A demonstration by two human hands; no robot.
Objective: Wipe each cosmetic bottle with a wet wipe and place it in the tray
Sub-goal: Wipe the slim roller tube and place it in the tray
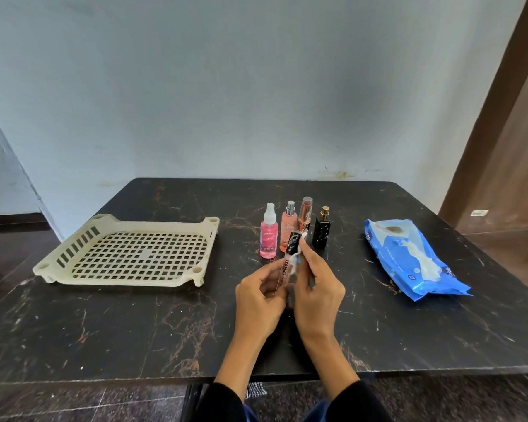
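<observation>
My left hand [261, 295] grips the lower end of a clear lip gloss tube [285, 264] with a black cap, held tilted above the table. My right hand [316, 284] pinches a small white wet wipe [293, 259] against the tube's upper part. Behind the hands stand a pink spray bottle [268, 236], a peach spray bottle [288, 228], a rose-gold lipstick [305, 215] and a small black perfume bottle [321, 231]. The cream perforated tray [52, 263] sits at the left, with nothing in it.
A blue wet wipe pack [408, 257] lies at the right of the black marble table [135, 330], a wipe sticking out of its opening. A pale wall runs behind the table, a brown door frame at far right.
</observation>
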